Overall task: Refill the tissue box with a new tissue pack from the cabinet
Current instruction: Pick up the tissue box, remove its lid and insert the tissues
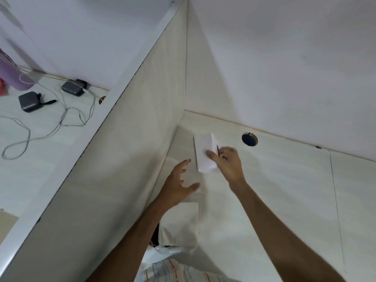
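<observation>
Beyond the white divider panel [130,102], on the far left, two dark adapters [29,101] and a tangle of cable [61,121] are lying unused. Nearer the middle, the left hand [178,186] is hovering open, fingers spread, holding nothing. Just right of it, the right hand [227,163] is gripping a white tissue pack [203,155] (blurred, so it may be the box) above the desk surface [284,190]. Judging by this, the refill is probably under way, not finished.
</observation>
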